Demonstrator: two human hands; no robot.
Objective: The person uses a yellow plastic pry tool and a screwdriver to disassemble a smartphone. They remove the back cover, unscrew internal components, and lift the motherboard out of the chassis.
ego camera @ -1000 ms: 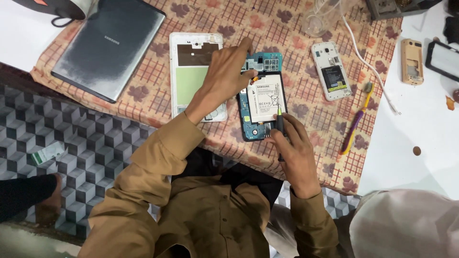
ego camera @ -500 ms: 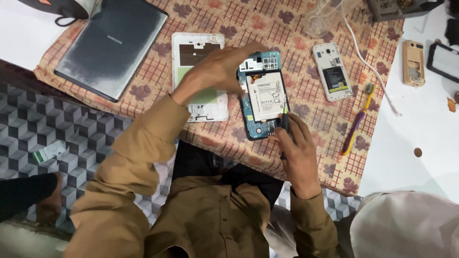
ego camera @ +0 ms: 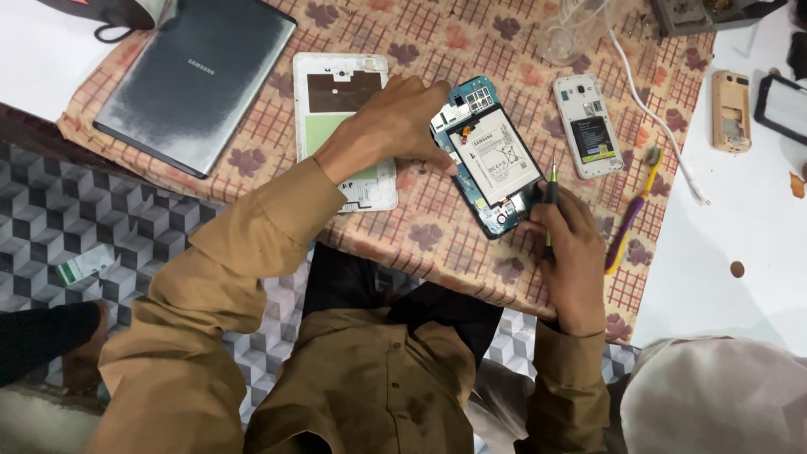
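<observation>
The opened phone lies on the cloth-covered surface, long axis slanting away to the left. The left hand presses flat on its upper-left edge; the right hand — nearer its lower end — grips a thin screwdriver.

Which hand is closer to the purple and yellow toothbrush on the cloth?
Right. The right hand, holding a small screwdriver at the opened phone, lies just beside the toothbrush. The left hand rests on the phone's far side, farther away.
</observation>
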